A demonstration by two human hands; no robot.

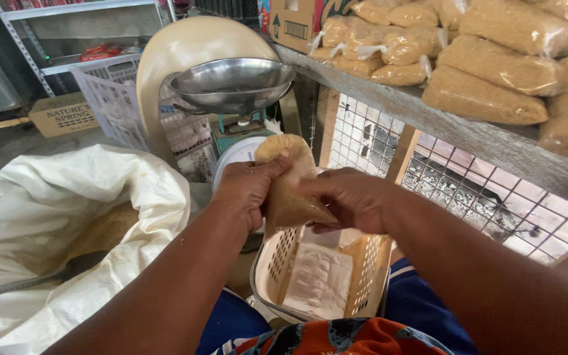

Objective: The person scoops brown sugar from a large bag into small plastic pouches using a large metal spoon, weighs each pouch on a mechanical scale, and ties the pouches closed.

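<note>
- Holding a small clear plastic bag packed with brown granular sugar (288, 187), both hands meet above a cream perforated plastic basket (369, 276) that rests on the person's lap.
- Left hand (248, 190) is closed around the bag's left side, thumb pressed near the rounded top.
- Right hand (350, 197) is curled against the bag's right side, fingers pinched at the plastic; whether the mouth is already sealed is hidden.
- Judged risk: if the neck is loose and either grip eases, grains could spill into the basket, onto the white flat packet (317, 279) lying in it, or onto the blue clothing below.
- Thin plastic pinched hard may split; I would count that the likelier failure.
- Just behind the bag stands a weighing scale with a shiny steel pan (233, 82); an upward jerk of the hands could knock it.
- At the left, a large open white woven sack (54, 217) of the same brown grain holds a dark scoop handle (27, 283); a swinging elbow could disturb it.
- Filled bags (488, 95) lie stacked on the grey shelf (494, 148) at the right, well apart from the hands.
</note>
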